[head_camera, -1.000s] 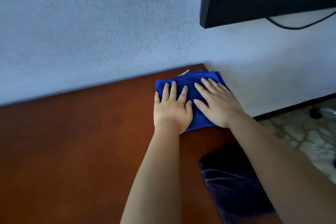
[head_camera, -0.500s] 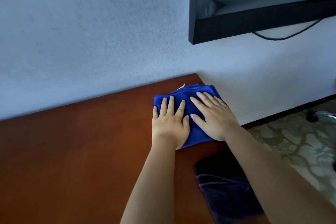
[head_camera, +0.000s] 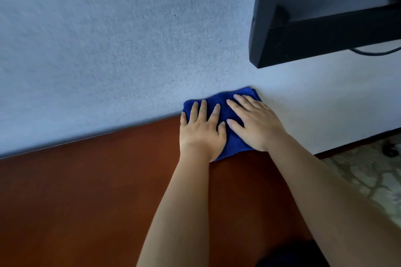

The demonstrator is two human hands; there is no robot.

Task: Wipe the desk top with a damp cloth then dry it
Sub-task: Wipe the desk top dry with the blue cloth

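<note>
a pale textured wall (head_camera: 108, 39) fills the upper half of the view. below it the red-brown desk (head_camera: 86, 191) runs from the left edge to its far right corner, its back edge touching the wall. a black tv (head_camera: 303, 39) hangs on the wall at upper right, with a dark cable (head_camera: 375, 52) looping under it. a patterned floor (head_camera: 368, 180) shows past the desk's right side.

the blue cloth (head_camera: 225, 104) lies folded on the desk's far right corner, pushed against the wall. the left hand (head_camera: 201, 134) lies flat on its left part, fingers straight and spread. the right hand (head_camera: 256, 125) lies flat on its right part, fingers straight and together. neither hand curls round the cloth. a dark cloth (head_camera: 288, 253) sits at the bottom edge, mostly hidden. no writing or brand can be read anywhere.
</note>
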